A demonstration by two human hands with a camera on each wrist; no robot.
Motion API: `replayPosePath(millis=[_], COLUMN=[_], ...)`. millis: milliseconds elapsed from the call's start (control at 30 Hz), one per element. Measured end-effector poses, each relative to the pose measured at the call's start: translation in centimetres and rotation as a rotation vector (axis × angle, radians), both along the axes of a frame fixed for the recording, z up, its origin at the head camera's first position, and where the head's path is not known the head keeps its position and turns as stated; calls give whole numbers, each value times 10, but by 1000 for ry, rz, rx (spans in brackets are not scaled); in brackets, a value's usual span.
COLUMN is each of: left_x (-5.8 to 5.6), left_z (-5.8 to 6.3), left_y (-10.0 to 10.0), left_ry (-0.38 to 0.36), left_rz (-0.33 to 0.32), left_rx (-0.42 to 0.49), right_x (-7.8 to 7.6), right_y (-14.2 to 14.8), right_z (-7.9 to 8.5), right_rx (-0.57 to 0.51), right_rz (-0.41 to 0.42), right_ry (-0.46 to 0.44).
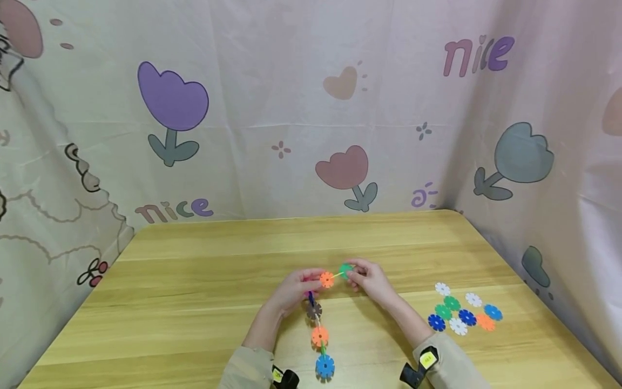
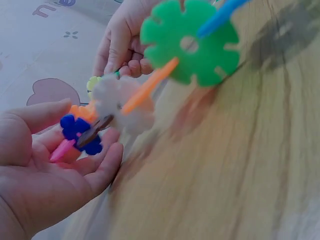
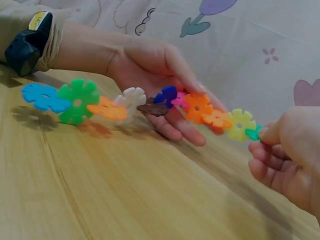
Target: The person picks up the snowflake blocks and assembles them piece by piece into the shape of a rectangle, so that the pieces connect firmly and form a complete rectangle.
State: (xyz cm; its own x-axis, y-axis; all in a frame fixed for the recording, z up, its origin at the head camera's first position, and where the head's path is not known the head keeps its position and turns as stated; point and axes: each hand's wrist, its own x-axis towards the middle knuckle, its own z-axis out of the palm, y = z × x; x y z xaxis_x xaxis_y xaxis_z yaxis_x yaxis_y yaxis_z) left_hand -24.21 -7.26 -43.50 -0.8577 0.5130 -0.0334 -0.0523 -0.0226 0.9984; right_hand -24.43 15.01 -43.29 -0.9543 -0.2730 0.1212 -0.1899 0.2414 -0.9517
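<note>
A chain of interlocking snowflake discs (image 1: 319, 336) runs from the left hand toward the person, ending in a blue disc (image 1: 325, 367). My left hand (image 1: 296, 290) holds the chain near its far end, thumb by an orange disc (image 3: 198, 107) and fingers spread below and behind. A pink disc (image 3: 180, 100) and a dark blue disc (image 2: 80, 134) lie close to that palm. At the far end, my right hand (image 1: 371, 281) pinches a small-looking green disc (image 3: 253, 133) between thumb and forefinger. This green disc meets a yellow disc (image 3: 240, 125); fingertips partly hide it.
Several loose discs lie on the wooden table (image 1: 170, 297) to the right of the right forearm, among them a green disc (image 1: 443, 312), a white disc (image 1: 458, 326) and an orange disc (image 1: 485, 322). A printed curtain (image 1: 262, 97) hangs behind the table's far edge.
</note>
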Motion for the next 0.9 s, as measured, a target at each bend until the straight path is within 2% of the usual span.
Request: replayPosePath(millis=[200,300,467,567,733,900], left_x=[1,2,3,4,4,5], left_z=[3,6,9,10,11,9], left_y=[-2,-4,-4,-2,-2,-2], left_ry=[22,42,113,136,145,122], left_rz=[-2,-8,-36,-44,-1,37], left_rx=[-81,-119,-191,-183,-175,-168], right_x=[-5,-6,-5,-2,6,-1], right_y=[-5,-9,-19,-25,-33,-31], right_z=[-1,-2,1,9,24,14], right_rx=[64,50,2,-16,-17,-19], right_rz=[58,55,53,70,93,81], right_ry=[17,-2,-55,-67,-55,-84])
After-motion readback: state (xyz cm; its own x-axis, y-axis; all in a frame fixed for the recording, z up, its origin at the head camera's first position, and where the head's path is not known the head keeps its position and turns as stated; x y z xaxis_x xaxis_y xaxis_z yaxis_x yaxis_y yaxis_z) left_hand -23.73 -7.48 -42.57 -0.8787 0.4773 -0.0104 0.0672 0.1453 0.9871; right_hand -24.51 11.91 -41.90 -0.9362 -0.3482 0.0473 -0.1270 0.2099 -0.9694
